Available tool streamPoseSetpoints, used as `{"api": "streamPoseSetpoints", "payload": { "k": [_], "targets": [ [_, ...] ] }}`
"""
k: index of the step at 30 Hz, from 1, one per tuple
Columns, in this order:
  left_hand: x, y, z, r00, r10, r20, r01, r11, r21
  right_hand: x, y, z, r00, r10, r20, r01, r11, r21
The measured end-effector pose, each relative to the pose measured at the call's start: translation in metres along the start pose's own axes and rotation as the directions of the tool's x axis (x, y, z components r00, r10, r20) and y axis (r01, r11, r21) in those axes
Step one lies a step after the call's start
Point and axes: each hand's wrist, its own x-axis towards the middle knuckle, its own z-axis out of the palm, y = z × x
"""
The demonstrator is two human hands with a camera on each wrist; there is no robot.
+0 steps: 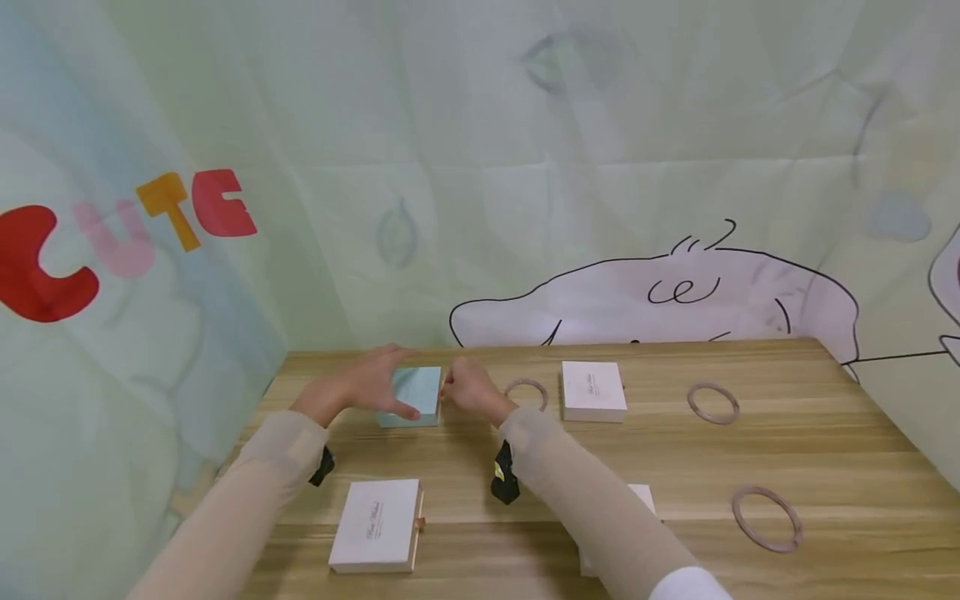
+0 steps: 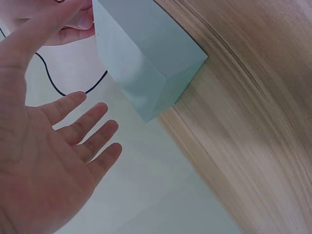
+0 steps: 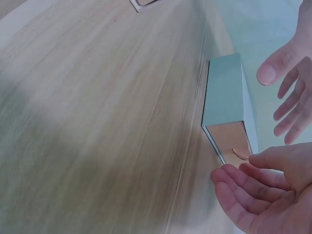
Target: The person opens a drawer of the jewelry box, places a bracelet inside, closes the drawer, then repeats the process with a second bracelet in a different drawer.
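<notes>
A light blue drawer box [image 1: 417, 392] lies on the table's far left part, and both hands are at it. My left hand [image 1: 371, 382] spreads over its left side, thumb near the front edge; in the left wrist view the palm and straight fingers [image 2: 100, 139] stand apart from the blue sides. On the box's right end shows a tan drawer front with a small ribbon pull [image 3: 239, 155]. My right hand [image 1: 471, 387] has curled fingers there, thumb and forefinger pinching the ribbon's end. Just right of that hand lies a pinkish bangle [image 1: 527, 394], partly hidden behind the wrist.
White lettered boxes lie at back centre [image 1: 592, 390] and front left [image 1: 377, 527]; another white box [image 1: 641, 497] is mostly hidden under my right forearm. Two more bangles lie at right, one farther back [image 1: 712, 403], one nearer [image 1: 767, 518]. A printed cloth [image 1: 480, 208] hangs behind the table.
</notes>
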Motion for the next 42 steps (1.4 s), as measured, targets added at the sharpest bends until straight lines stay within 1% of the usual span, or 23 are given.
{"api": "streamPoseSetpoints", "payload": {
  "k": [7, 12, 17, 20, 23, 27, 28, 29, 32, 33, 35, 36, 40, 42],
  "targets": [
    [0.007, -0.002, 0.005, 1.0, -0.001, 0.025, 0.0, 0.999, 0.039, 0.003, 0.002, 0.005, 1.0, 0.021, -0.001, -0.021, 1.0, 0.017],
    [0.012, -0.001, 0.007, 0.999, 0.03, 0.023, -0.031, 0.998, 0.047, 0.003, 0.002, 0.007, 1.0, 0.011, -0.002, -0.011, 1.0, 0.026],
    [0.017, 0.001, 0.01, 0.999, 0.021, 0.037, -0.022, 0.999, 0.03, 0.001, 0.003, 0.009, 1.0, -0.017, -0.019, 0.018, 1.0, 0.018],
    [0.02, 0.002, 0.012, 0.999, 0.02, 0.049, -0.021, 0.999, 0.028, 0.0, 0.003, 0.008, 1.0, -0.021, -0.019, 0.021, 1.0, 0.008],
    [0.023, 0.004, 0.012, 0.998, 0.01, 0.063, -0.012, 1.0, 0.025, 0.001, 0.003, 0.008, 1.0, -0.023, -0.006, 0.023, 1.0, 0.008],
    [0.027, 0.005, 0.014, 0.997, 0.006, 0.081, -0.006, 1.0, 0.006, 0.006, 0.005, 0.009, 0.999, -0.012, 0.036, 0.011, 1.0, 0.026],
    [0.028, 0.005, 0.014, 0.997, 0.012, 0.083, -0.012, 1.0, -0.002, 0.008, 0.006, 0.01, 0.999, -0.008, 0.045, 0.007, 1.0, 0.024],
    [0.029, 0.005, 0.014, 0.996, 0.024, 0.083, -0.023, 1.0, -0.014, 0.014, 0.015, 0.016, 0.999, -0.036, 0.032, 0.036, 0.999, 0.019],
    [0.031, 0.005, 0.015, 0.995, 0.05, 0.085, -0.046, 0.998, -0.04, 0.017, 0.018, 0.018, 0.999, -0.024, 0.047, 0.023, 1.0, 0.015],
    [0.032, 0.005, 0.015, 0.995, 0.056, 0.086, -0.053, 0.998, -0.045, 0.017, 0.017, 0.018, 0.999, -0.017, 0.048, 0.017, 1.0, 0.016],
    [0.034, 0.004, 0.015, 0.995, 0.05, 0.091, -0.046, 0.998, -0.043, 0.016, 0.016, 0.018, 0.999, -0.014, 0.039, 0.013, 1.0, 0.025],
    [0.035, 0.003, 0.015, 0.995, 0.04, 0.094, -0.037, 0.998, -0.041, 0.01, 0.007, 0.012, 0.999, 0.017, 0.052, -0.019, 0.999, 0.031],
    [0.037, -0.001, 0.017, 0.995, 0.013, 0.103, -0.008, 0.999, -0.046, 0.005, 0.001, 0.011, 1.0, 0.021, 0.021, -0.022, 0.999, 0.029],
    [0.038, -0.003, 0.018, 0.995, 0.014, 0.101, -0.009, 0.999, -0.051, 0.003, 0.0, 0.01, 1.0, 0.019, 0.009, -0.02, 0.999, 0.028]
  ]
}}
